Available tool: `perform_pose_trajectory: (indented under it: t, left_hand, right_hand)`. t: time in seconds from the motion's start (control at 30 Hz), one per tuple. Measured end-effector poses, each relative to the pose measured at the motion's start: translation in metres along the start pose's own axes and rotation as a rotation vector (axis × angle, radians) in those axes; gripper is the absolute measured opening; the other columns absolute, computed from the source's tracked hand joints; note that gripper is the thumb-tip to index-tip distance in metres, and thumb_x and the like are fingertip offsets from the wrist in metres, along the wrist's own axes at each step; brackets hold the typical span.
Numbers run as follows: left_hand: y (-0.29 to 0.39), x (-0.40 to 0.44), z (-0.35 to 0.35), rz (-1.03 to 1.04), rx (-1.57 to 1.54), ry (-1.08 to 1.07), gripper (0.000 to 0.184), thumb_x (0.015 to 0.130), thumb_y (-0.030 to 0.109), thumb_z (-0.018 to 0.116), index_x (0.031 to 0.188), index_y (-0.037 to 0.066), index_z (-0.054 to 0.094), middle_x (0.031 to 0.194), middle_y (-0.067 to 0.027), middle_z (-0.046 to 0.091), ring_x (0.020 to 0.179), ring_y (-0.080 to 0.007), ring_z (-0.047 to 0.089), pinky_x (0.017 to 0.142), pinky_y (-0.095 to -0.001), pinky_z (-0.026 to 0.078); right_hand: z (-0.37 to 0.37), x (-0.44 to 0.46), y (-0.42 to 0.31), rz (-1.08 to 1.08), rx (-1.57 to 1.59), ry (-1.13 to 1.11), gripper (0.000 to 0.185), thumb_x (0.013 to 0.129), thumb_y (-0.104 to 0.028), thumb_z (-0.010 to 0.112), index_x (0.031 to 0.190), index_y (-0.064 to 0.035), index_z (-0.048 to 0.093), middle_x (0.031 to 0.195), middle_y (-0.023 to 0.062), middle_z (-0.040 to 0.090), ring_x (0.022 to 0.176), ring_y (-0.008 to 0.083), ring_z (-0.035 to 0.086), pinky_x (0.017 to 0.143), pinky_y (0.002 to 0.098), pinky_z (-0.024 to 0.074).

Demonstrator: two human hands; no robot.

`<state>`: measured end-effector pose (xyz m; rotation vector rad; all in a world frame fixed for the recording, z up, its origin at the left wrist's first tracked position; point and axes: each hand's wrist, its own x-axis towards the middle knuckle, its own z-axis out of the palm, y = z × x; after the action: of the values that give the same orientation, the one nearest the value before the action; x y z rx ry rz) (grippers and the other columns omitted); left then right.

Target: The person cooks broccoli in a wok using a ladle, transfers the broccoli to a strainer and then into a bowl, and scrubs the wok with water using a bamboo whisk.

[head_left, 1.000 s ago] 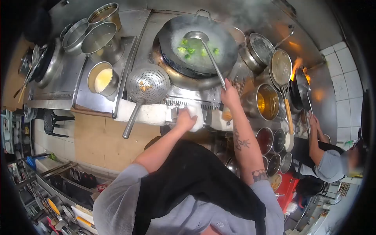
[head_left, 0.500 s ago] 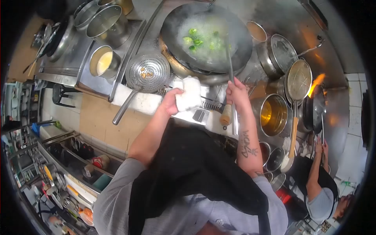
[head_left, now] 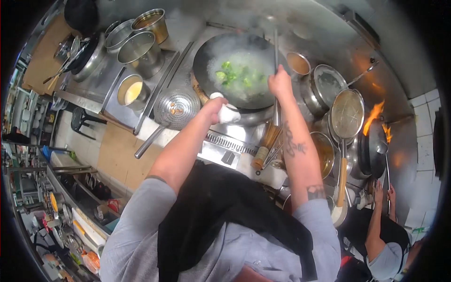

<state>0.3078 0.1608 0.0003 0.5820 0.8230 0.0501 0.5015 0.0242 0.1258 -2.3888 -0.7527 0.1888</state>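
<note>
My left hand is closed on a folded white cloth at the near edge of a large dark wok. Whether the cloth grips the wok's rim is hidden. Broccoli sits in bubbling, steaming liquid inside the wok. My right hand is wrapped round a long-handled metal utensil over the wok's right side. Its handle points away from me, and its far end is blurred in steam. A perforated strainer with small brown bits in it rests left of my left hand.
Metal pots stand at the left, one with yellow liquid. At the right are a pot of golden oil and a wire-mesh strainer. Flames rise beside another wok, where a co-worker's hands hold utensils.
My right hand has moved forward with the utensil, whose far end has gone from inside the wok toward its back. My left hand and the cloth have shifted to the wok's edge.
</note>
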Motion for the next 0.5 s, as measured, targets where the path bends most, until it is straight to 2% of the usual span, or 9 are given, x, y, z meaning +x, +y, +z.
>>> perform_pose_trajectory:
  t: [0.1,0.2,0.23,0.3,0.37,0.4,0.47,0.5]
  left_hand:
    - [0.013,-0.032,0.003,-0.044,-0.113,-0.148,0.030,0.093,0.016,0.051,0.114,-0.004,0.049,0.102,-0.0231,0.062,0.095,-0.0403,0.066,0.082,-0.0559,0.056]
    - [0.005,-0.012,-0.008,-0.049,-0.142,-0.089,0.027,0.091,0.016,0.053,0.110,-0.002,0.051,0.097,-0.0213,0.063,0.088,-0.0400,0.067,0.078,-0.0572,0.057]
    - [0.006,-0.002,-0.009,-0.086,-0.141,-0.107,0.029,0.092,0.013,0.054,0.114,-0.005,0.048,0.104,-0.0251,0.062,0.093,-0.0423,0.066,0.073,-0.0570,0.058]
    - [0.001,0.016,-0.012,-0.099,-0.102,-0.122,0.028,0.091,0.011,0.054,0.112,-0.006,0.048,0.100,-0.0243,0.062,0.089,-0.0424,0.066,0.072,-0.0568,0.058]
    - [-0.003,0.025,-0.007,-0.039,-0.071,-0.077,0.024,0.090,0.007,0.053,0.108,-0.007,0.048,0.095,-0.0241,0.062,0.084,-0.0427,0.066,0.069,-0.0577,0.058]
    - [-0.005,0.029,-0.006,-0.007,-0.108,-0.058,0.022,0.087,0.005,0.054,0.105,-0.007,0.050,0.093,-0.0221,0.061,0.081,-0.0400,0.066,0.067,-0.0566,0.058]
    - [-0.011,0.033,-0.006,0.048,-0.184,-0.019,0.019,0.083,0.000,0.057,0.101,-0.005,0.054,0.087,-0.0180,0.061,0.075,-0.0347,0.066,0.063,-0.0543,0.056]
    - [-0.011,0.022,-0.001,0.062,-0.212,0.001,0.019,0.082,-0.003,0.057,0.101,-0.005,0.054,0.086,-0.0167,0.059,0.073,-0.0329,0.065,0.062,-0.0526,0.056]
  right_hand:
    - [-0.003,0.022,-0.018,-0.035,-0.168,-0.084,0.038,0.084,-0.012,0.054,0.117,0.0075,0.053,0.113,0.0331,0.061,0.111,0.0444,0.059,0.095,0.0464,0.0474]
    - [0.020,0.018,-0.017,-0.048,-0.253,-0.138,0.041,0.084,-0.013,0.054,0.120,0.0072,0.051,0.113,0.0323,0.062,0.111,0.0442,0.058,0.098,0.0460,0.0467]
    - [0.026,0.016,-0.019,-0.026,-0.250,-0.136,0.043,0.084,-0.013,0.055,0.122,0.0071,0.051,0.113,0.0324,0.061,0.112,0.0445,0.058,0.098,0.0460,0.0464]
    - [0.031,0.006,-0.024,0.014,-0.248,-0.128,0.046,0.084,-0.014,0.055,0.125,0.0070,0.049,0.114,0.0326,0.061,0.113,0.0452,0.056,0.100,0.0459,0.0460]
    - [0.034,0.006,-0.025,-0.059,-0.286,-0.092,0.049,0.084,-0.012,0.054,0.129,0.0068,0.048,0.110,0.0316,0.063,0.105,0.0438,0.062,0.091,0.0452,0.0504]
    - [0.033,0.006,-0.026,-0.091,-0.295,-0.070,0.051,0.083,-0.011,0.053,0.130,0.0067,0.047,0.108,0.0311,0.064,0.100,0.0432,0.064,0.087,0.0449,0.0526]
    - [0.021,0.009,-0.026,-0.048,-0.192,-0.119,0.048,0.083,-0.011,0.057,0.126,0.0076,0.050,0.114,0.0333,0.061,0.109,0.0447,0.059,0.094,0.0453,0.0486]
    - [0.012,0.019,-0.017,-0.111,-0.181,-0.140,0.049,0.082,-0.011,0.057,0.126,0.0090,0.050,0.113,0.0336,0.061,0.108,0.0438,0.061,0.093,0.0442,0.0494]
